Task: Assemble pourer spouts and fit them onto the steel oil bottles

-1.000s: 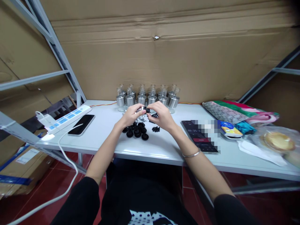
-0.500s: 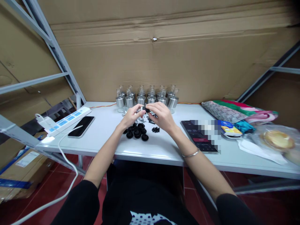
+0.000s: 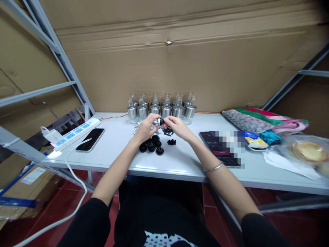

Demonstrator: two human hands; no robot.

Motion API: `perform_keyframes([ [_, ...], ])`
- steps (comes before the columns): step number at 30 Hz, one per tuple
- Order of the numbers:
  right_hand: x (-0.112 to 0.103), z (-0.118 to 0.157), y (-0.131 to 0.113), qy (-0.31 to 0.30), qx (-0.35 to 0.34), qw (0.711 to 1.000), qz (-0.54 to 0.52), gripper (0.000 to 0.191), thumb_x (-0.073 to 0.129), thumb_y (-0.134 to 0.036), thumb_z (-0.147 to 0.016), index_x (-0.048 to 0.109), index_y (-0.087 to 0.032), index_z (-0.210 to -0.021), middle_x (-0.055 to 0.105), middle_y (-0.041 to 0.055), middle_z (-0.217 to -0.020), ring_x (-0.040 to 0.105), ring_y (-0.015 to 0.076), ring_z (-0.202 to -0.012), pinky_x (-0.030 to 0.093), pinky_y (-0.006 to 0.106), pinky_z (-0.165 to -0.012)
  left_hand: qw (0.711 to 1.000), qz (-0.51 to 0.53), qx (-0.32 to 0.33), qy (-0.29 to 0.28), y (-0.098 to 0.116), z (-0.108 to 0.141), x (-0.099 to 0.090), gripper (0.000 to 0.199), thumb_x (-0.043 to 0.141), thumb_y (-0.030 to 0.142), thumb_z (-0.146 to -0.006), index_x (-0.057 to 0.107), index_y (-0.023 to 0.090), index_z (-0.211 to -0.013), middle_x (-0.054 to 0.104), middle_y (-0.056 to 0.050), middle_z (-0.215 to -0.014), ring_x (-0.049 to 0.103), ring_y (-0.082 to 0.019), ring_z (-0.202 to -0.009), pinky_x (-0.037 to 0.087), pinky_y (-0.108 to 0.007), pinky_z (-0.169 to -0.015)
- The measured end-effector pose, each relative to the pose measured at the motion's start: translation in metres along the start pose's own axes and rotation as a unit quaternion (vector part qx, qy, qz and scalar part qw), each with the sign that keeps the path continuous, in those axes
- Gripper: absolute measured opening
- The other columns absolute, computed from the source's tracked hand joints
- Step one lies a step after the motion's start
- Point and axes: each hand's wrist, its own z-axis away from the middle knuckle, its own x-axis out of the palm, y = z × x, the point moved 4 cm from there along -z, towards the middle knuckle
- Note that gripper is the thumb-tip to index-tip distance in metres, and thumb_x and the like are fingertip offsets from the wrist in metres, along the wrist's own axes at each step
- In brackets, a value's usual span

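Note:
Above the table my left hand (image 3: 145, 129) is closed around a small part with a black end and a clear or silvery section, its exact kind too small to tell. The black end (image 3: 161, 121) points right, and the fingertips of my right hand (image 3: 177, 126) pinch it. Below my hands lies a heap of round black caps (image 3: 151, 146). A small cluster of tiny black pieces (image 3: 171, 141) sits to its right, with thin black sticks (image 3: 168, 132) just behind. Some silvery parts are partly hidden behind my left hand.
Glass bottles with metal sleeves (image 3: 166, 110) stand in rows at the back. At left are a power strip (image 3: 77, 132) and a phone (image 3: 90, 140) with a white cable. A second phone (image 3: 218, 151), a food packet (image 3: 254, 140) and a patterned cloth bag (image 3: 257, 121) lie at right.
My fingers have shifted around the small part, so its black end and pale section show more plainly. My right fingers have drawn together at its right end.

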Motion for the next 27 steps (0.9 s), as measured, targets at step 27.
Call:
perform_keyframes([
  [27, -0.028, 0.004, -0.009, 0.174, -0.126, 0.972, 0.095, 0.02, 0.061, -0.03, -0.076, 0.059, -0.018, -0.092, 0.066, 0.0059, -0.088, 0.06, 0.0197, -0.079, 0.043, 0.032, -0.068, 0.993, -0.026, -0.108, 0.033, -0.022, -0.002, -0.02, 0.036, 0.05, 0.046, -0.092, 0.063, 0.013, -0.098, 0.067, -0.007, -0.089, 0.06, -0.016, -0.079, 0.046, -0.026, -0.074],
])
